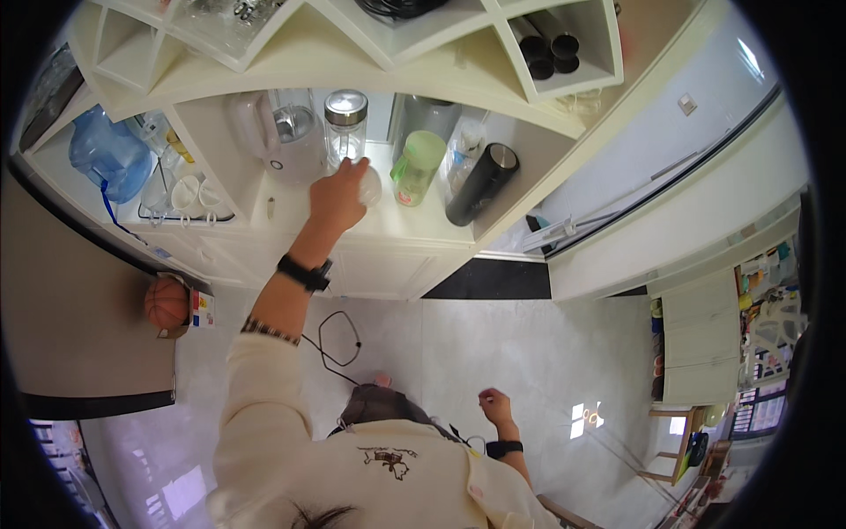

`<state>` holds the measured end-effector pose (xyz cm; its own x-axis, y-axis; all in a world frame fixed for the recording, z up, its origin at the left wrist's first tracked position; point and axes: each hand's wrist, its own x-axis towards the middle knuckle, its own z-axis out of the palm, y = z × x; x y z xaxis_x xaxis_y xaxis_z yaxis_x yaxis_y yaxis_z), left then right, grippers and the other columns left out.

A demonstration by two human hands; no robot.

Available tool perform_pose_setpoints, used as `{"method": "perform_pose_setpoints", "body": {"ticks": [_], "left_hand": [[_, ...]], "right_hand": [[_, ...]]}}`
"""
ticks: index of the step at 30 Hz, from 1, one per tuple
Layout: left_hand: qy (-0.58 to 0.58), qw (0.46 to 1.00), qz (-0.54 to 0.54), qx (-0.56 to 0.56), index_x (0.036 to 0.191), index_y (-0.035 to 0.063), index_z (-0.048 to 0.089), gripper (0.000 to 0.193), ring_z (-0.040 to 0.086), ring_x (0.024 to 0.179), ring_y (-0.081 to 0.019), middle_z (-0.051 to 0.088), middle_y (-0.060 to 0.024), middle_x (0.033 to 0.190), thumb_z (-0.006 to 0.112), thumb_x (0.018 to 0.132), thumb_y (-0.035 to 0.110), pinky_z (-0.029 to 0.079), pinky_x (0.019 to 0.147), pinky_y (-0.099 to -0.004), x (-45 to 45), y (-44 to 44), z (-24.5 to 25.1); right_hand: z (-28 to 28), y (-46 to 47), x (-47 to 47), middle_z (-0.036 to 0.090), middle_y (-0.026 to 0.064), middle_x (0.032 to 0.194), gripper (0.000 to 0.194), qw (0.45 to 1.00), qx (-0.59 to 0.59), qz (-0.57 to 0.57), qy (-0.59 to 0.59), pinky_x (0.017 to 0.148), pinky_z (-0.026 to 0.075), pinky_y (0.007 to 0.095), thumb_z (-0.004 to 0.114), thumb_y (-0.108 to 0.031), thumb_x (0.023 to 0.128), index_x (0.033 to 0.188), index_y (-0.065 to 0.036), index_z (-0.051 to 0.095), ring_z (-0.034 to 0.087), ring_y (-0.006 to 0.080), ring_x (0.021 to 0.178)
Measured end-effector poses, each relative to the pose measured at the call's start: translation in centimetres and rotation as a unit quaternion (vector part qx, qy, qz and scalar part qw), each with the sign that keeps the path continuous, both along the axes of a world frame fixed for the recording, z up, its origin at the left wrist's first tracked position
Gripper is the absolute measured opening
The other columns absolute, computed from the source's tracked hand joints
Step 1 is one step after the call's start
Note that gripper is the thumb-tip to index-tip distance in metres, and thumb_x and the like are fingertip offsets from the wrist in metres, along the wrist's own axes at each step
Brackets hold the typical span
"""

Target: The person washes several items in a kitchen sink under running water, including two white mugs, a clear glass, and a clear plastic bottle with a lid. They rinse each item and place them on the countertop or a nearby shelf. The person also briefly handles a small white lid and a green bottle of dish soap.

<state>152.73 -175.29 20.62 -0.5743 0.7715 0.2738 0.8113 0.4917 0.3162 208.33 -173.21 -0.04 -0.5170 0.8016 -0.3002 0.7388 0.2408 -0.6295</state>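
Note:
My left hand [337,195] reaches into the white cabinet's open niche, its fingers around a small, clear, round vessel [371,186]. The hand hides part of this vessel, so its exact kind is unclear. Just behind stands a glass jar [346,129] with a metal lid. To its left is a white appliance with a clear jug [291,142]. A green translucent bottle [420,168] stands to the right, and a black vacuum flask [482,185] beyond it. My right hand [496,405] hangs low by my side over the floor, fingers curled, with nothing visible in it.
A blue water jug [111,153] and white mugs [187,194] on a rack fill the left niche. Diamond-shaped shelves [390,59] overhang the niche. A black cable [340,337] lies on the floor. A basketball [167,303] sits in a box at the left.

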Motion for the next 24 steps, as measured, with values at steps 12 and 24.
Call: {"method": "perform_pose_setpoints", "body": {"ticks": [12, 24], "left_hand": [[-0.495, 0.808, -0.274, 0.162, 0.121, 0.0043, 0.048, 0.068, 0.055, 0.071, -0.0090, 0.059, -0.0062, 0.101, 0.079, 0.064, 0.021, 0.048, 0.063, -0.0225, 21.8, 4.9, 10.1], [-0.358, 0.788, -0.428, 0.262, 0.120, 0.0082, 0.049, 0.049, 0.050, 0.098, -0.0126, 0.053, -0.0038, 0.107, 0.032, 0.094, 0.046, 0.038, 0.085, -0.0235, 45.6, 30.5, 13.1]], "right_hand": [[24.8, 13.8, -9.0, 0.032, 0.0106, 0.135, 0.096, 0.813, -0.148, 0.088, 0.556, 0.089, 0.042, 0.0396, 0.071, -0.044, 0.072, 0.142, -0.013, 0.012, 0.041, 0.0250, 0.118], [32.4, 31.2, 12.2, 0.052, 0.0067, 0.098, 0.058, 0.813, -0.110, -0.122, 0.559, 0.054, 0.045, 0.0282, 0.056, -0.045, 0.083, 0.122, -0.004, 0.039, 0.054, 0.0156, 0.078]]}}
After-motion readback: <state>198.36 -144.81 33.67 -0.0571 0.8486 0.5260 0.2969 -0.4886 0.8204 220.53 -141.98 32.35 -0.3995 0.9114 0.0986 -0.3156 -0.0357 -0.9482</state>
